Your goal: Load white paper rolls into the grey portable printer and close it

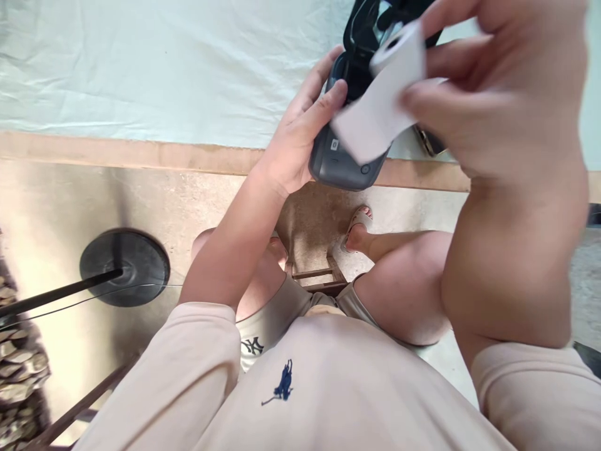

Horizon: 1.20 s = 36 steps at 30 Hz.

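A dark grey portable receipt printer (345, 164) is tilted over the table's near edge, its black lid (360, 28) swung open at the far end. My left hand (307, 122) grips its left side, thumb on top by the open paper bay. In my right hand (483, 75) is a small white paper roll (399, 59), pinched between fingers and thumb above the bay. A loose strip of paper hangs from the roll toward the printer's front, covering part of it. My right hand is slightly blurred.
Pale green cloth covers the table (141, 69), which has a wooden front edge (188, 156). A dark object (429, 141) lies partly hidden behind the printer. On the floor at left stands a round black base (124, 266) with a pole and cable.
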Tool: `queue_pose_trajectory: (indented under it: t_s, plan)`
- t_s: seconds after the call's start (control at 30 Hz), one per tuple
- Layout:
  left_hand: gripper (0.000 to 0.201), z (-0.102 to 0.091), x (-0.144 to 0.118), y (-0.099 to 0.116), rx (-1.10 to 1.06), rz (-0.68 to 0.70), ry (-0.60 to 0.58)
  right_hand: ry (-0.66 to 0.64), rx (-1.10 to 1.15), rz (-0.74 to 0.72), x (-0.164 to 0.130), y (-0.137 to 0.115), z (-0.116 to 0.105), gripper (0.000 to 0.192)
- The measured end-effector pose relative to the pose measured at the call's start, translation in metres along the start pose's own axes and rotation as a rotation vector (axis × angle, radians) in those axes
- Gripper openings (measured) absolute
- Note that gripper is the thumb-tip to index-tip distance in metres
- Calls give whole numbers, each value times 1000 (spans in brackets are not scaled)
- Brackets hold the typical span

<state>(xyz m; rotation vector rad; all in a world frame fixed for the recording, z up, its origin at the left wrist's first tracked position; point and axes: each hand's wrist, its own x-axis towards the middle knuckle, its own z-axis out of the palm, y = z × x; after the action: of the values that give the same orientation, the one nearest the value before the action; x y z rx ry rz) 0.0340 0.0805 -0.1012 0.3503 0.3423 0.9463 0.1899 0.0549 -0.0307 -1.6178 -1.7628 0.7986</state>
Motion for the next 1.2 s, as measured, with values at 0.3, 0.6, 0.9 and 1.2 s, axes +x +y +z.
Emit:
queue_pose_trajectory:
  t_s: [0.3,0.6,0.9,1.2]
  plan:
    - [21,-3,2,-1,325,187,-48,145,381,147,6,53,3,28]
    - [36,-2,5,-1,329,224,17,172,-316,-22,-15,63,20,37]
    - [46,4,8,1,298,148,157,448,-407,-165,14,68,-5,36]
    - [41,11,12,-1,256,139,280,263,-365,-157,28,90,0,43]
